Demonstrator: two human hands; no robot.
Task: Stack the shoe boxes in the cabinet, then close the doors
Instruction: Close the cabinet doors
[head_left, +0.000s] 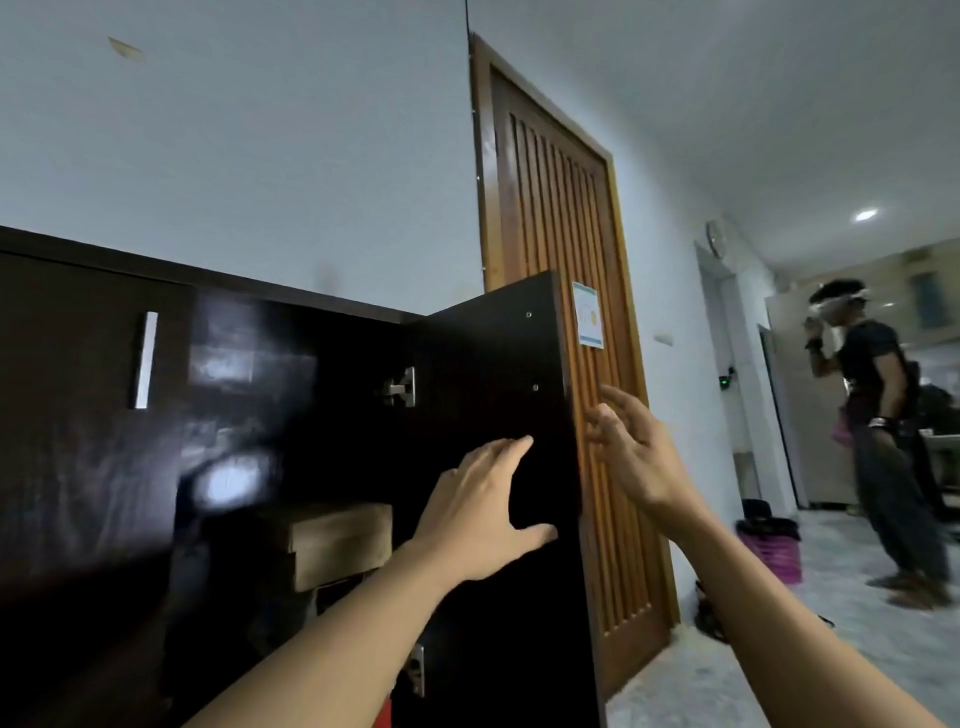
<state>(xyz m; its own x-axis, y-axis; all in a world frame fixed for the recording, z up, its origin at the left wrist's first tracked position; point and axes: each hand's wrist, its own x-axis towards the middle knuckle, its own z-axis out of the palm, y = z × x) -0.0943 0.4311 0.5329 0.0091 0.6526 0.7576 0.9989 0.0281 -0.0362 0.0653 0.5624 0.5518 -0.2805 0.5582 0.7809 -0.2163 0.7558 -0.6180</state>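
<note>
Dark glossy cabinet (62, 415), its inside murky. A brown cardboard shoe box (340, 543) sits within, at 9 o'clock from the left hand (480, 512), which is spread on the open door (493, 364). The right hand (631, 452), at 2 o'clock, is splayed past the door's edge; whether it touches is unclear.

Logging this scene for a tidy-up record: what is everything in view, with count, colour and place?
cabinet: one, dark brown, left half
closed cabinet door: one, dark brown, silver handle, far left
open cabinet door: one, dark brown, centre, swung outward
shoe box: one seen, brown, inside the cabinet
wooden door: one, brown, slatted, behind the open cabinet door
paper notice: one, white, on the wooden door
basket: one, pink, floor at right
person: one, dark clothes, standing far right
left hand: one, open, at the open door's inner face
right hand: one, open, beside that door's free edge
</note>
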